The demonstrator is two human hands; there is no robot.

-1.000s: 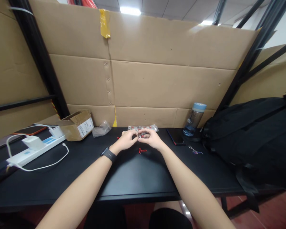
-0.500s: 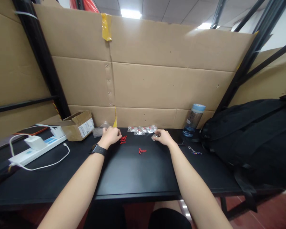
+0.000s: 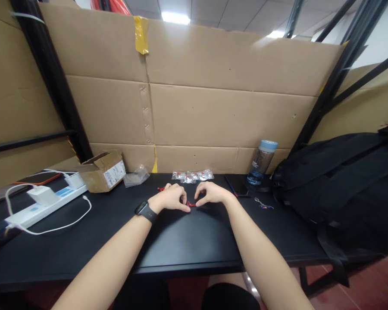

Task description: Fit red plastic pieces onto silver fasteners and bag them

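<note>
A small looped red cord [image 3: 192,204] lies on the black table between my two hands. My left hand [image 3: 172,198], with a dark watch on its wrist, is at the cord's left, thumb stretched toward it and fingers curled but apart from the thumb. At its right end is my right hand [image 3: 210,193], thumb tip by the cord and index finger held apart above. I cannot tell whether either hand touches it. More red cord [image 3: 161,189] shows behind my left hand, mostly hidden. Several clear packets with red and silvery contents [image 3: 192,176] lie beyond the hands.
An opened cardboard box [image 3: 101,172] and a clear plastic bag [image 3: 137,175] sit left, near a white power strip [image 3: 42,206] with cables. To the right are a water bottle [image 3: 261,163], a dark flat object [image 3: 242,190], a small keychain-like item [image 3: 263,204] and a black backpack [image 3: 339,185].
My left hand has moved right and nearer, from the red cord pile to the single cord. My right hand has come left to it; the clear item at its fingers no longer shows there.
</note>
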